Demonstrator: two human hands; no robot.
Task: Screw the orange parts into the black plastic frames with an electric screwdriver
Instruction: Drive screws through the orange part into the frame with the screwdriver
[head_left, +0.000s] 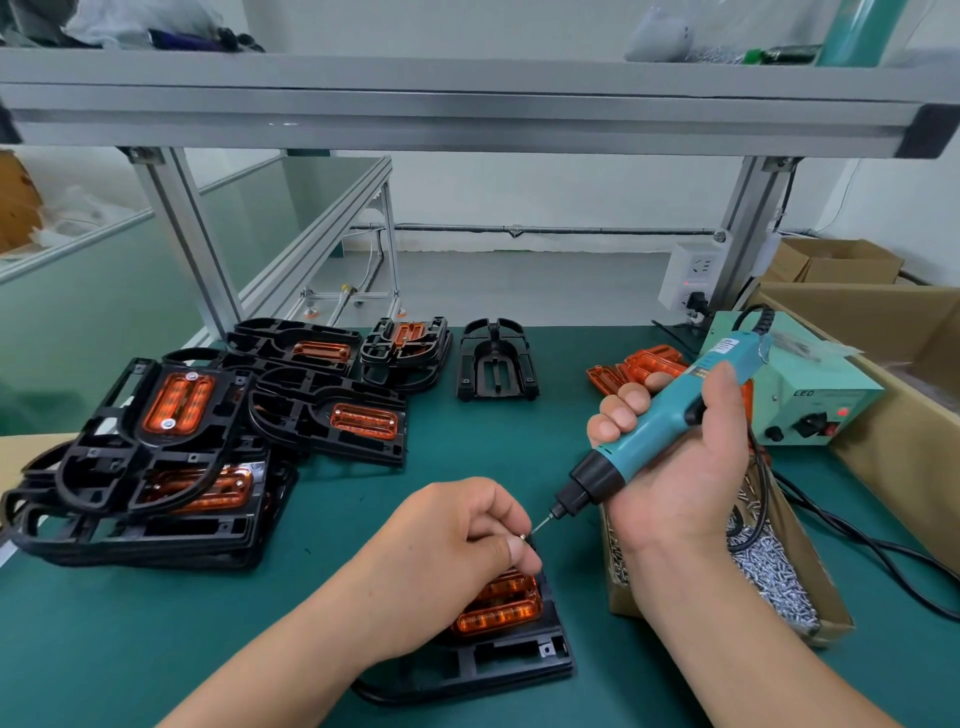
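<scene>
Fingertips (515, 546) of left hand (447, 540) pinch a screw (523, 535) to the electric screwdriver (670, 410) bit (right hand (685, 467) grips tool) above orange part (501, 605) seated in black frame (511, 657); next, presumably: align with hole, drive.

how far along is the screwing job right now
Looks done: the stack of frames with orange parts fitted, at left. In hand: the left hand pinches a screw at the tip of the electric screwdriver that the right hand grips, over the near frame. To do: one empty frame and the loose orange parts at the back.
</scene>
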